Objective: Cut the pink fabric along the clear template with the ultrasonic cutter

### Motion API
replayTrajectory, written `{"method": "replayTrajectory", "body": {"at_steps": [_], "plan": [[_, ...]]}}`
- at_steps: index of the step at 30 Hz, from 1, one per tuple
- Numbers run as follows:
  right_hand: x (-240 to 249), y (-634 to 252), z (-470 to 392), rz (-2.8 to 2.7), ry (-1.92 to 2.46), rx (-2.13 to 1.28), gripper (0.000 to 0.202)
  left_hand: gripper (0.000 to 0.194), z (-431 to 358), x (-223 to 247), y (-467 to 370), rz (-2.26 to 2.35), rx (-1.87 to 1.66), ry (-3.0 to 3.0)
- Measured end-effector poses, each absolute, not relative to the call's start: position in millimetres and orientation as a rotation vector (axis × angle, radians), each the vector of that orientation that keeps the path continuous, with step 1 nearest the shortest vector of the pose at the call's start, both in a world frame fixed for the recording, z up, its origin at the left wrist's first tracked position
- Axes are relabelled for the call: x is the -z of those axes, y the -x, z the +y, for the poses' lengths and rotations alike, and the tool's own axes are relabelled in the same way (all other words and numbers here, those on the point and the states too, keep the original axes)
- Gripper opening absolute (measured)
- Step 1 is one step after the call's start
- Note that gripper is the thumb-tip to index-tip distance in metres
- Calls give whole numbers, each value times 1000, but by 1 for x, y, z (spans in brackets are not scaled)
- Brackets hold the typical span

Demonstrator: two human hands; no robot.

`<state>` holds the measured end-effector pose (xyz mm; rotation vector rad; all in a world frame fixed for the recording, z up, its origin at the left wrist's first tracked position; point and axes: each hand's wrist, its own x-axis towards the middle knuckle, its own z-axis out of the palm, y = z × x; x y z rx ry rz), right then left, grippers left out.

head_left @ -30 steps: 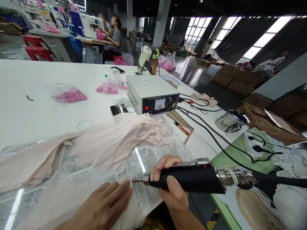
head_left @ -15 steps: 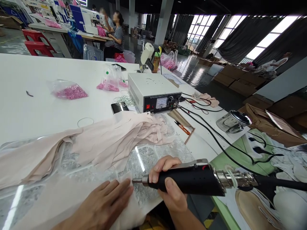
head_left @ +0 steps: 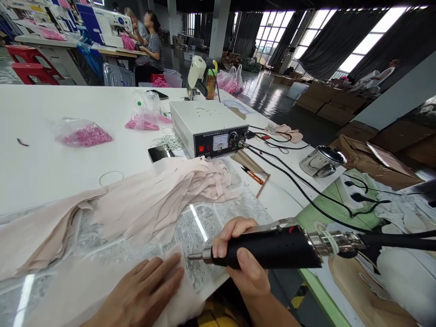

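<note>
My left hand (head_left: 143, 288) lies flat on a sheet of pale pink fabric (head_left: 78, 277), its fingertips close to the fabric's right edge. My right hand (head_left: 243, 259) is wrapped round the black body of a handheld ultrasonic welder (head_left: 282, 247). The metal tip of this tool points left and stands just to the right of the fabric edge, near my left fingertips. Whether the tip touches the surface I cannot tell. Beyond my hands, a pile of pale pink fabric pieces (head_left: 163, 181) lies on a clear-covered grey mat (head_left: 218, 218).
A white control box (head_left: 207, 120) stands behind the pile, with black cables running right. Orange thread snips (head_left: 252, 175), a lidded glass jar (head_left: 322, 161) and a bag of pink pieces (head_left: 85, 133) are on the white table. At far left, people sit by a sewing machine (head_left: 105, 27).
The view has shifted, so the table things appear farther left. A slightly wider gap shows between the welder's tip and my left fingertips. Both hands keep their grip and pose.
</note>
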<state>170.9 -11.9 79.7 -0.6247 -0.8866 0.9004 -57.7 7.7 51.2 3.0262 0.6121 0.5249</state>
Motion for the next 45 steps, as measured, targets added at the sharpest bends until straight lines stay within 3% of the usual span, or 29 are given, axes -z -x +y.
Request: {"method": "replayTrajectory", "body": {"at_steps": [22,29,34,45], "plan": [[-67,-167,-17,-977,570,-1032,14,50,4,-46,63,667,-431,-3010],[-84,-174,-31,-815,558,-1076,16,47,23,-46,75,736,-358,-2968],[-82,-174,-45,-894,538,-1115,19,34,23,-53,72,775,-411,-2930],[-73,-171,-49,-974,603,-1057,19,39,15,-60,73,835,-307,-2896]]}}
